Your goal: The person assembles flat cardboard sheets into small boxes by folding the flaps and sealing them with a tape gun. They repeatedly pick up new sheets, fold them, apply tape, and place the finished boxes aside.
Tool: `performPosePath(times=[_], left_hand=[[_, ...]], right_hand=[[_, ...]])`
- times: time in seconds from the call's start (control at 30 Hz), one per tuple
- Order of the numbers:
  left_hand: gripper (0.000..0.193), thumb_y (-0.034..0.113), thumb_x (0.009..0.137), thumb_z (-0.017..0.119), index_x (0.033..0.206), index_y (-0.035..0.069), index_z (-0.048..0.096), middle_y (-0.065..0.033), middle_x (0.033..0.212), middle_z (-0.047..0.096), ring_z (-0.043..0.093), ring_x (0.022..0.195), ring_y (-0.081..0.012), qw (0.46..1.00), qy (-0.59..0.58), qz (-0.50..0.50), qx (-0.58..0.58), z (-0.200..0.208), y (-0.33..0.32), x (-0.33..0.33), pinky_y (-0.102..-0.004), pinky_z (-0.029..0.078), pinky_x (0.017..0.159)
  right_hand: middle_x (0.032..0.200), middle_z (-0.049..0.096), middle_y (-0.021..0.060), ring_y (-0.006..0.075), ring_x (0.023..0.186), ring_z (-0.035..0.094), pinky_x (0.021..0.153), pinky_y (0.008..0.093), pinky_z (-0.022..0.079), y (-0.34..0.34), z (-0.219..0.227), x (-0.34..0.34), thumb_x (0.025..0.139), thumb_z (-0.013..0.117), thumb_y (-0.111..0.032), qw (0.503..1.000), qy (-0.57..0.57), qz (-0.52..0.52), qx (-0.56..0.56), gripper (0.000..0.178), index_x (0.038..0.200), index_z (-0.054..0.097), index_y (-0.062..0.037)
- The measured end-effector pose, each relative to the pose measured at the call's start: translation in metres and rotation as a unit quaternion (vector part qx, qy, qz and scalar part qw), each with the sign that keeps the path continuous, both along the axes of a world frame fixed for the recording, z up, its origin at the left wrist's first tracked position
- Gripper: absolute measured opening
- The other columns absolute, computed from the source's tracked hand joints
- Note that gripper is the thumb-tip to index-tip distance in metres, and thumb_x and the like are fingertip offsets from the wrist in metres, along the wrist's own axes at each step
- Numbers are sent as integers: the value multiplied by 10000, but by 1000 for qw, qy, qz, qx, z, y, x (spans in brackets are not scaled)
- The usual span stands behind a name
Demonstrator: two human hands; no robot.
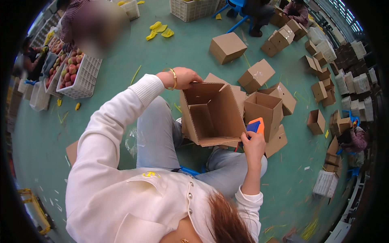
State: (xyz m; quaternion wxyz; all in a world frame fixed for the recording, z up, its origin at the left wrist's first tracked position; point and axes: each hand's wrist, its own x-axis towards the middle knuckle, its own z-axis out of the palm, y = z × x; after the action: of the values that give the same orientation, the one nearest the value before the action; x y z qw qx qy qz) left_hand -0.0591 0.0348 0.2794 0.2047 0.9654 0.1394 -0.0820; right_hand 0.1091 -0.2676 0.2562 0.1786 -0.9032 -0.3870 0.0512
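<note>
An open cardboard box (219, 115) is tilted in front of my knees, its inside facing me. My left hand (185, 78) grips the box's far left rim, fingers curled over the edge and partly hidden. At the near right corner, my right hand (254, 146) is closed around an orange-and-blue hand tool (256, 126), with its fingertips against the box edge. What kind of tool this is does not show clearly. More brown boxes, one of them an open carton (263, 107), stand just beyond my right hand.
White crates of apples (83, 77) stand at the left, beside other people. Taped cartons (227, 46) lie scattered ahead and to the right. Yellow pieces (160, 29) and strips of strapping litter the green floor (121, 44). A blue stool (237, 14) is at the back.
</note>
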Motion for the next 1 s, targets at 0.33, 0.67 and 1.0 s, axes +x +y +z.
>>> performPosePath(times=[0.33,0.67,1.0], left_hand=[[166,168,801,529,964,178,557,-10,858,578,575,910,-188,953,-23,-133,271,-30,-50,22,-348,440,729],[351,304,799,612,1031,52,533,-100,1017,585,600,946,-256,971,86,-128,184,-34,-77,20,-355,507,757],[785,298,732,656,1410,184,278,-112,1425,326,313,1317,-298,925,-176,-163,295,-22,-103,-1,-498,251,1053]], right_hand=[[685,604,189,350,656,604,604,441,490,40,-9,-43,793,593,-375,998,-6,52,-40,340,687,678,-63],[656,604,187,336,623,607,584,447,491,57,-27,-34,783,586,-347,993,-91,77,-25,330,658,652,-48],[673,588,194,338,614,600,575,442,498,45,-30,-20,777,601,-325,992,-96,76,-30,300,699,669,-43]])
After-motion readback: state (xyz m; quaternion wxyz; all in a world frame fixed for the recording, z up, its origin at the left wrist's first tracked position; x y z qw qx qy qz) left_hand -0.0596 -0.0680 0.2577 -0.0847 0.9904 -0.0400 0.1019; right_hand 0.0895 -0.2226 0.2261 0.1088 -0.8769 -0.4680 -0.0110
